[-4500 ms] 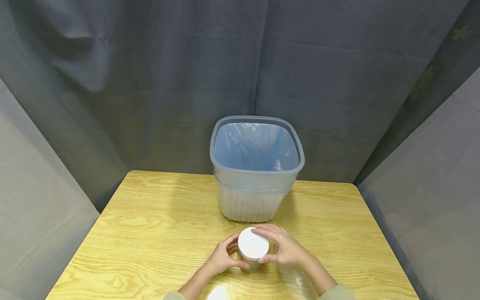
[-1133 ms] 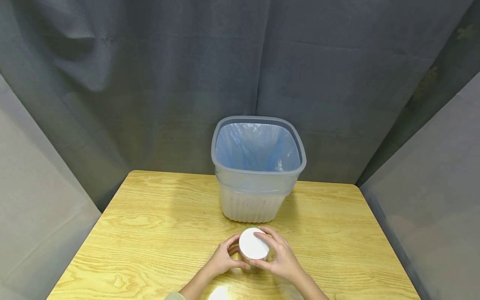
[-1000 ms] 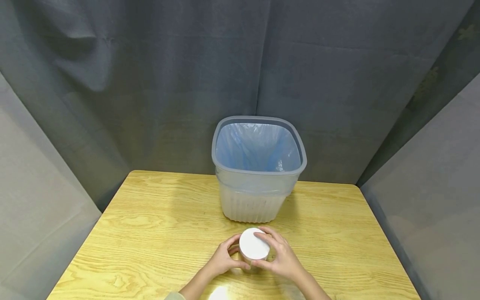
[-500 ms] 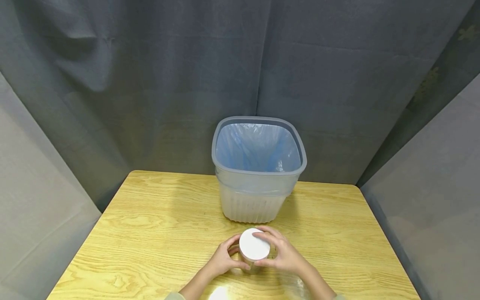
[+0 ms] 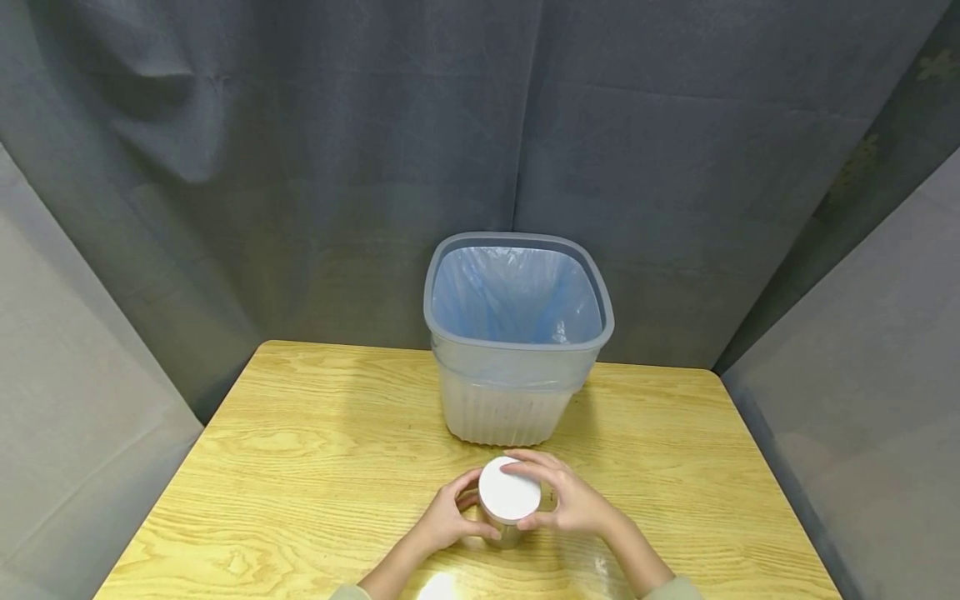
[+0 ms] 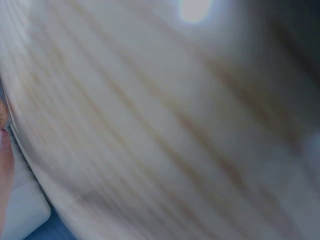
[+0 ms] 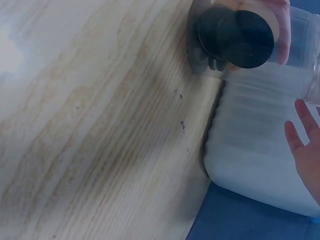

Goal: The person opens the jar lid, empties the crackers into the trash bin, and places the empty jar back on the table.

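In the head view a clear jar (image 5: 506,533) with a round white lid (image 5: 509,490) stands upright on the wooden table near its front. My left hand (image 5: 444,518) grips the jar's body from the left, thumb in front and fingers behind. From the right, my right hand (image 5: 567,498) holds the lid's edge between thumb and fingers. The right wrist view shows dark round objects (image 7: 247,40) inside the clear jar; their kind is not clear. In that view my right hand's fingers (image 7: 307,120) are beside the jar's top. The left wrist view shows mostly blurred table.
Just behind the jar stands a translucent bin (image 5: 502,408) with a grey rim, lined with a blue plastic bag (image 5: 517,292). A dark grey curtain (image 5: 337,167) hangs behind the table (image 5: 300,467). Pale panels (image 5: 862,400) flank both sides.
Over the last second my right hand has turned counterclockwise around the lid, its thumb moving right and its fingers left, with the forearm swinging outward. Left hand and jar stay put.
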